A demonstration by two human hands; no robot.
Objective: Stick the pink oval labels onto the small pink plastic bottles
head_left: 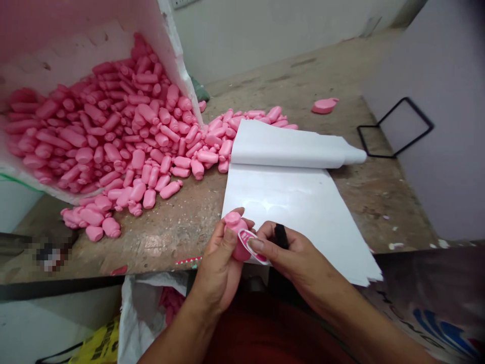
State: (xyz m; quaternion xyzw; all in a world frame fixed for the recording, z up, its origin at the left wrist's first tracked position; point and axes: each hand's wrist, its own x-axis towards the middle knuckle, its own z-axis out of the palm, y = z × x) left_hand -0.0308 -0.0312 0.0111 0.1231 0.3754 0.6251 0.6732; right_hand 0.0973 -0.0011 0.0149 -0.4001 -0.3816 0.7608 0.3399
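A small pink bottle [235, 226] is held by my left hand [220, 260], with the fingers wrapped round its body. Between the thumb and fingers of my right hand [288, 250] is an oval pink-and-white label [250, 243], lying against the bottle's side. I cannot tell how much of it is stuck down. A black band [281, 236] circles one right finger. Beneath and beyond the hands lies a stack of white sheets [288, 202], its upper part folded back into a roll [288, 144].
A white foam box [182, 65] on its side spills many pink bottles [125, 131] onto the worn wooden table [182, 217]. A black wire frame [394, 129] stands right. Below the edge hangs a white sack [140, 313] with pink pieces inside.
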